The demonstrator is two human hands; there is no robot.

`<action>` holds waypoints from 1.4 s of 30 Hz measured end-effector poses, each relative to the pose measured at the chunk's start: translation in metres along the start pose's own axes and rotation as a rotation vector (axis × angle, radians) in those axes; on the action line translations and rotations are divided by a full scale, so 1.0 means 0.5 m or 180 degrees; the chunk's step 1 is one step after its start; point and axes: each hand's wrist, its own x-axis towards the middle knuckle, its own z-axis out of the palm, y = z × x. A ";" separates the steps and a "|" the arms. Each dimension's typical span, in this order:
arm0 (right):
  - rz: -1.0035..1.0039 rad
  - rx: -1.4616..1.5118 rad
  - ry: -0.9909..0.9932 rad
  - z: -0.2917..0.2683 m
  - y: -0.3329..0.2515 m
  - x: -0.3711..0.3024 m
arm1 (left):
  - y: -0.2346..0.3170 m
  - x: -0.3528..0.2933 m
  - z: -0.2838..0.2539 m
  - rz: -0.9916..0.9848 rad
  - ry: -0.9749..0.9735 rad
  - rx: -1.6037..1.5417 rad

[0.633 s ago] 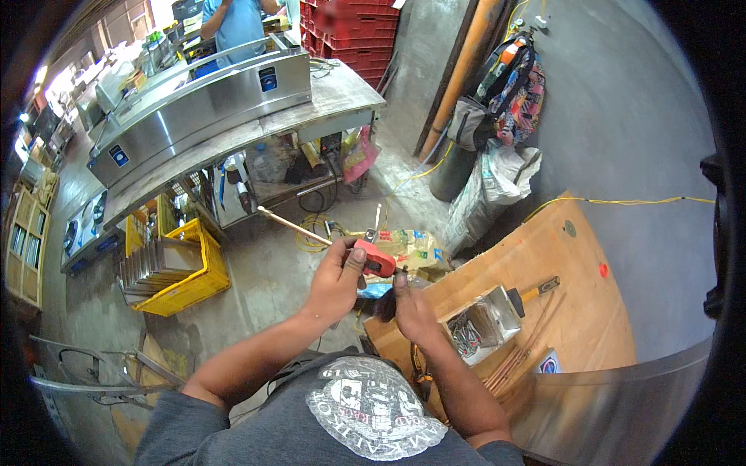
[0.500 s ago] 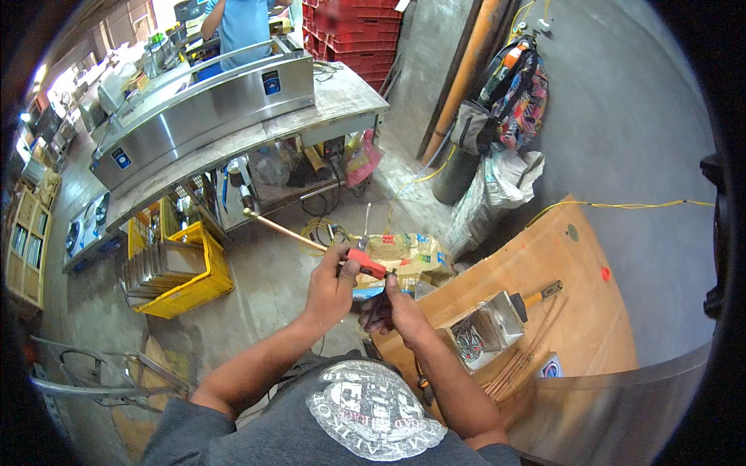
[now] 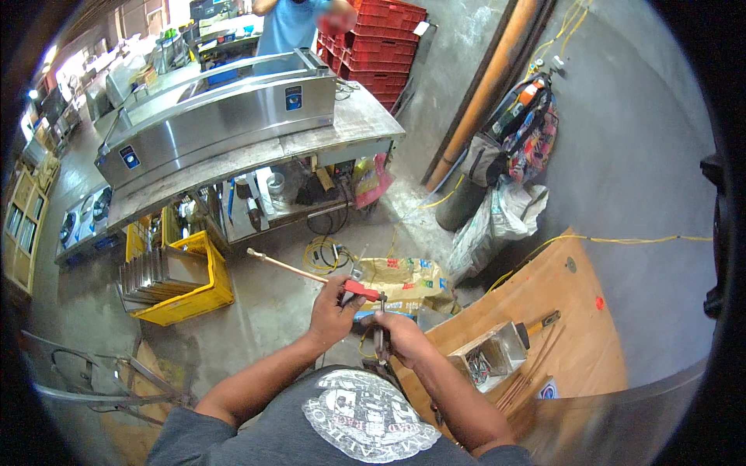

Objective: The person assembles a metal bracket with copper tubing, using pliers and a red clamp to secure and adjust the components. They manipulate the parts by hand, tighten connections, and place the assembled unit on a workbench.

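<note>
My left hand [image 3: 332, 317] is closed around a thin copper-coloured tube [image 3: 289, 267] and a red-bodied piece [image 3: 360, 290]. The tube slants away to the far left with a thicker tip, while the red piece points right. How the two join is hidden by my fingers. At the red piece's right end stands the upper part of a dark metal tool [image 3: 381, 335]. My right hand [image 3: 402, 339] is wrapped around this tool, whose exact kind I cannot make out.
At right, a wooden board [image 3: 594, 342] bears a metal box [image 3: 509, 348] of small hardware, a hammer [image 3: 542, 321] and copper rods [image 3: 536, 365]. A yellow crate [image 3: 210, 287] of metal plates stands left. Beyond is a workbench [image 3: 373, 124]; behind it, a person in blue [image 3: 287, 31].
My view has shifted, so the bench and crate sit lower. The dark metal tool now stands upright in my right hand, against the red piece's end. Both hands keep their hold.
</note>
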 end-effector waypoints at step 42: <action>-0.3089 -0.3027 0.1005 0.219 -0.164 0.139 | 0.001 0.122 -0.308 -0.1369 -0.0306 -0.1497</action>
